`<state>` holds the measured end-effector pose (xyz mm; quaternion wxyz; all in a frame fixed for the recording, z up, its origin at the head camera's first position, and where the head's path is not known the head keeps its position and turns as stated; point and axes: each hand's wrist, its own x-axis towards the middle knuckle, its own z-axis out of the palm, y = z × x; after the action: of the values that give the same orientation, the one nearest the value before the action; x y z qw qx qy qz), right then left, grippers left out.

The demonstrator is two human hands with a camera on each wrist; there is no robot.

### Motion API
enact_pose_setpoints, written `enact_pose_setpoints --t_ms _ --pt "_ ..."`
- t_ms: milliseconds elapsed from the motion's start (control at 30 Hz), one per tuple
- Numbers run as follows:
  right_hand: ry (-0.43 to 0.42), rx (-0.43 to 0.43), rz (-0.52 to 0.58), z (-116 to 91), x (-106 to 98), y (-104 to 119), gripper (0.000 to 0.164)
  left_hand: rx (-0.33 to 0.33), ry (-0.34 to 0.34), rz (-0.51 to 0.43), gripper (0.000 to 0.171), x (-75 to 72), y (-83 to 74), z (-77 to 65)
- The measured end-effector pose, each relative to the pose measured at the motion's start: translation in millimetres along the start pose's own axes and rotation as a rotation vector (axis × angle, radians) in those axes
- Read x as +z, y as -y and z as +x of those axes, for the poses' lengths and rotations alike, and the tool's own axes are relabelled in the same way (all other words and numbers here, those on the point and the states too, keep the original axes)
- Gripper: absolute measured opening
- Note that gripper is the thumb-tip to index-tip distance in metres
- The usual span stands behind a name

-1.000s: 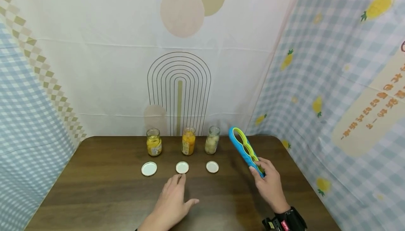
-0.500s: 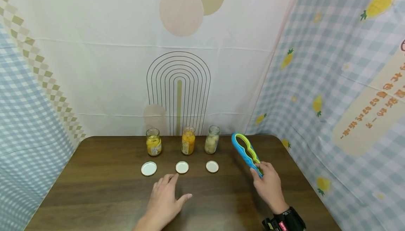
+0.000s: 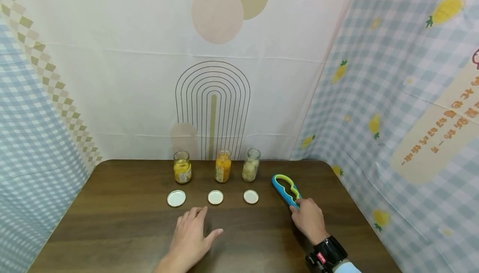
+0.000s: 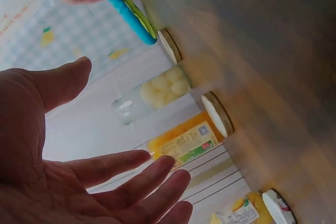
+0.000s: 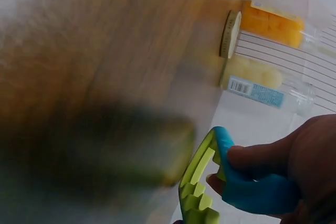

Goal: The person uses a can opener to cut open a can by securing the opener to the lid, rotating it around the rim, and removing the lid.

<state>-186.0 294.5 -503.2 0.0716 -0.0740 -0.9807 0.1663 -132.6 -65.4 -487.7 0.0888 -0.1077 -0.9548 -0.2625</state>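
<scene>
My right hand (image 3: 309, 220) grips the near end of a blue and green jar opener (image 3: 285, 190), low over the right side of the table. In the right wrist view the thumb presses on the opener's blue side (image 5: 262, 192). My left hand (image 3: 190, 233) is empty, fingers spread, just in front of the middle lid (image 3: 215, 197). Two more lids lie white side up, the left lid (image 3: 176, 198) and the right lid (image 3: 250, 197). Behind them stand three uncapped glass jars: a yellow-filled jar (image 3: 182, 168), an orange-filled jar (image 3: 223, 167) and a jar of pale round pieces (image 3: 250, 166).
The dark wooden table (image 3: 123, 223) ends at a white printed cloth (image 3: 131, 98) just behind the jars. Checked cloths hang at both sides, the right cloth (image 3: 374, 98) with a pineapple print.
The jar opener has come down toward the table in my right hand. My left hand has drawn back a little, to the left and toward me. Jars and lids have stayed put.
</scene>
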Motion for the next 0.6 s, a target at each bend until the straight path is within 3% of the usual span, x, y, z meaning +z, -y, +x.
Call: enact_pose_setpoints --t_ms 267,600 --pt "-0.043 -0.09 -0.03 18 13 3 0.017 -0.039 0.049 -0.076 0.076 -8.3 -4.4 8.3" --pt "-0.127 -0.107 -0.073 31 24 -8 0.033 -0.053 0.053 -0.052 0.076 -9.7 3.0 10.5"
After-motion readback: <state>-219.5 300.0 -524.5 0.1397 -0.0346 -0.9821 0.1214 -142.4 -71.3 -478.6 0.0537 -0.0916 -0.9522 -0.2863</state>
